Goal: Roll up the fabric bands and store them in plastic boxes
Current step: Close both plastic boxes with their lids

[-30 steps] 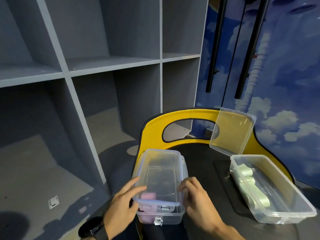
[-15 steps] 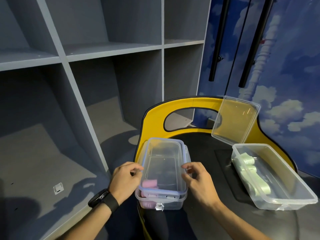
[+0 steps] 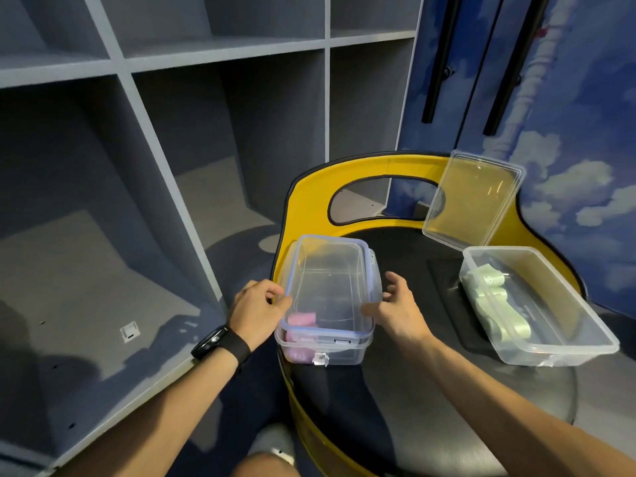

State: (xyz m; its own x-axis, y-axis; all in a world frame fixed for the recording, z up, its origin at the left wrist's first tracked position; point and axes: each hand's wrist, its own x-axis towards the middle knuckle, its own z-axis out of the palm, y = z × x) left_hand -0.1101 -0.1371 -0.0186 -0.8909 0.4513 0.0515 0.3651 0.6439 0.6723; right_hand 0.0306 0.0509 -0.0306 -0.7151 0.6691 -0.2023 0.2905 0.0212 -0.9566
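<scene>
Head view: grey cubby shelving (image 3: 165,139) fills your left side, and a blue cloud-print wall (image 3: 585,166) with two black vertical bars (image 3: 444,60) sits behind on the right. You work on a dark round tabletop (image 3: 430,390) with a yellow curved back rim (image 3: 309,187). At the right stands a second open plastic box (image 3: 581,342) with pale green rolled bands (image 3: 488,301) along its left side; its loose clear lid (image 3: 475,197) leans upright against the yellow rim just behind it. Nothing blocks your reach to the near box. The lidded plastic box (image 3: 327,349) sits at the table's left edge, right between your hands. Your left hand (image 3: 256,311), black watch (image 3: 220,342) on the wrist, has curled fingers at the lid's left edge, apparently gripping it, though contact is partly hidden. Your right hand (image 3: 399,308) hovers just beside the right edge, fingers loosely spread, holding nothing, thumb tip near the lid. The box is clear, with a blue-trimmed lid (image 3: 330,287) sitting slightly askew on top. Pink rolled bands (image 3: 301,320) lie at its near left end, seen through the plastic. A small white tag (image 3: 320,359) hangs at the front wall.
</scene>
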